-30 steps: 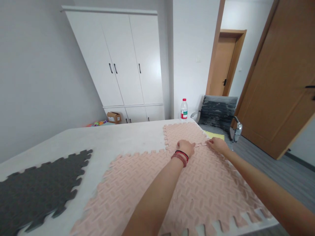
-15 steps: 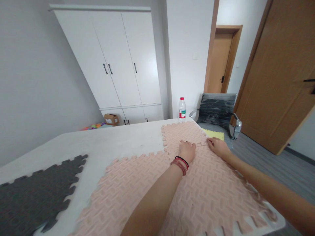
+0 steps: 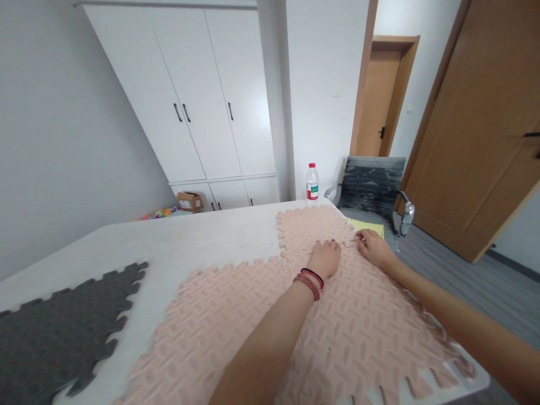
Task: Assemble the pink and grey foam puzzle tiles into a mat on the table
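Two pink foam puzzle mats lie joined on a white table (image 3: 169,247): a large near mat (image 3: 261,320) and a smaller far mat (image 3: 312,225). My left hand (image 3: 324,257), with red and black bands at the wrist, presses flat on the toothed seam between them, fingers forward. My right hand (image 3: 373,247) rests on the same seam at the table's right edge, fingertips bent down onto the interlocking teeth. Neither hand lifts anything.
A dark grey foam mat (image 3: 59,332) lies at the table's left end. A water bottle (image 3: 312,181) stands at the far edge. A grey chair (image 3: 371,188) with a yellow sheet (image 3: 367,227) sits beyond the right corner. White wardrobe (image 3: 202,95) and wooden doors behind.
My left hand has slid slightly right along the seam, toward the right hand. The right hand has stayed at the table's edge. The view shifted a little.
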The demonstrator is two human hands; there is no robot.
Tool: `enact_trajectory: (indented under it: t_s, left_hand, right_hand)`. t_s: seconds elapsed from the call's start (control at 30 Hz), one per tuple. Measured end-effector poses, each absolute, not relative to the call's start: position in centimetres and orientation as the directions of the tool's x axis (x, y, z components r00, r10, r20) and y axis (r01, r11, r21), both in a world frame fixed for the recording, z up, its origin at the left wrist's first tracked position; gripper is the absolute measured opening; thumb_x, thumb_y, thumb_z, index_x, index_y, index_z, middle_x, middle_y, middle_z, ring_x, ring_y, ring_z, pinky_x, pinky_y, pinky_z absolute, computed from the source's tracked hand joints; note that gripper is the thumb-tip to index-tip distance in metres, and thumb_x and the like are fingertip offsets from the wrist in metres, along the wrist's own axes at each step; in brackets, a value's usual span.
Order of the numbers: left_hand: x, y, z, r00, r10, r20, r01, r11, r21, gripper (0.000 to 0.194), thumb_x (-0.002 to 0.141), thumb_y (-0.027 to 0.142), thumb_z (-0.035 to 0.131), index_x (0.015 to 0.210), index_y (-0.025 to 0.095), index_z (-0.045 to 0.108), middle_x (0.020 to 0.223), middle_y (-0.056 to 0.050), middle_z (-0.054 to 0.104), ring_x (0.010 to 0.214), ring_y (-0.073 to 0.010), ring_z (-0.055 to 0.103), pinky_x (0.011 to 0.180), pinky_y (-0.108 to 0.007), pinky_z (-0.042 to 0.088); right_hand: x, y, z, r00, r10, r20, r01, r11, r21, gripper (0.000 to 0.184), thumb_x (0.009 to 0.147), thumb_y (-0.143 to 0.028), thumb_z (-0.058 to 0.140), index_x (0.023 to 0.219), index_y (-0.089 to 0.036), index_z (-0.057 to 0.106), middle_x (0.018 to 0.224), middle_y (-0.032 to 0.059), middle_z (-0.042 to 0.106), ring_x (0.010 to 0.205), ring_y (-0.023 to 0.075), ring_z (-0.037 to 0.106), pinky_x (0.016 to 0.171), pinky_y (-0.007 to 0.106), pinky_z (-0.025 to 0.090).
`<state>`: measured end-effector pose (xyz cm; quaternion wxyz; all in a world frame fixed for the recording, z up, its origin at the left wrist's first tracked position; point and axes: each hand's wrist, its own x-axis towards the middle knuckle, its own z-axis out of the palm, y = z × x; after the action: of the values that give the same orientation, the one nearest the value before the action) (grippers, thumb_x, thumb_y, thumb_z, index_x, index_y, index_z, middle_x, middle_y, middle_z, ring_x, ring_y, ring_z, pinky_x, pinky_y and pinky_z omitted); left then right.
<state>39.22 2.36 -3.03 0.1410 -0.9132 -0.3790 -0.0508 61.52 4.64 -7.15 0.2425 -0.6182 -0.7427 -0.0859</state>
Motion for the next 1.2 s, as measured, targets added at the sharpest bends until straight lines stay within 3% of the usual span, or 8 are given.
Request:
enact_trajectory:
  t_s: [0.17, 0.4, 0.6, 0.97, 1.2]
  left_hand:
    - [39.0, 2.6, -2.8, 0.721, 0.672, 0.170, 0.693, -0.695, -0.193, 0.029, 0.090, 0.027, 0.051, 0.116, 0.017, 0.053, 0.116, -0.007, 0.057, 0.104, -0.0210, 0.055, 0.087, -0.042, 0.047]
    - [39.6, 2.2, -2.4, 0.698, 0.701, 0.143, 0.715, -0.673, -0.188, 0.032, 0.089, 0.030, 0.053, 0.118, 0.017, 0.052, 0.118, -0.008, 0.056, 0.104, -0.0212, 0.056, 0.085, -0.042, 0.049]
    - [39.9, 2.1, -2.3, 0.685, 0.717, 0.131, 0.727, -0.660, -0.188, 0.031, 0.089, 0.031, 0.053, 0.116, 0.016, 0.053, 0.115, -0.007, 0.057, 0.103, -0.0208, 0.056, 0.084, -0.041, 0.050]
    - [39.7, 1.9, -2.5, 0.689, 0.710, 0.146, 0.724, -0.663, -0.193, 0.030, 0.090, 0.027, 0.050, 0.119, 0.017, 0.051, 0.115, -0.007, 0.057, 0.103, -0.0209, 0.056, 0.083, -0.040, 0.051]
    - [40.0, 1.9, -2.6, 0.678, 0.720, 0.152, 0.734, -0.649, -0.199, 0.033, 0.090, 0.031, 0.052, 0.120, 0.017, 0.051, 0.116, -0.007, 0.057, 0.103, -0.0209, 0.056, 0.084, -0.041, 0.050]
  right_hand:
    - [61.0, 4.2, -6.6, -0.150, 0.872, 0.467, 0.959, 0.242, -0.144, 0.025, 0.085, -0.023, 0.043, 0.100, -0.015, 0.060, 0.099, 0.0097, 0.061, 0.096, 0.0195, 0.053, 0.087, 0.029, 0.040]
    - [60.8, 4.0, -6.1, -0.372, 0.828, 0.419, 0.894, 0.442, -0.079, 0.033, 0.084, -0.022, 0.043, 0.105, -0.020, 0.069, 0.107, 0.0061, 0.064, 0.098, 0.0177, 0.057, 0.092, 0.030, 0.040]
    - [61.1, 4.2, -6.4, -0.426, 0.806, 0.411, 0.864, 0.497, -0.080, 0.031, 0.082, -0.021, 0.044, 0.097, -0.021, 0.072, 0.107, 0.0049, 0.065, 0.098, 0.0174, 0.058, 0.093, 0.030, 0.042]
    - [60.6, 3.6, -5.8, -0.493, 0.784, 0.378, 0.844, 0.536, -0.011, 0.036, 0.084, -0.022, 0.043, 0.111, -0.021, 0.067, 0.114, 0.0071, 0.063, 0.105, 0.0193, 0.056, 0.096, 0.034, 0.040]
    - [60.7, 3.7, -5.9, -0.486, 0.790, 0.374, 0.836, 0.545, -0.063, 0.035, 0.081, -0.021, 0.044, 0.106, -0.022, 0.069, 0.113, 0.0051, 0.063, 0.102, 0.0181, 0.057, 0.096, 0.032, 0.040]
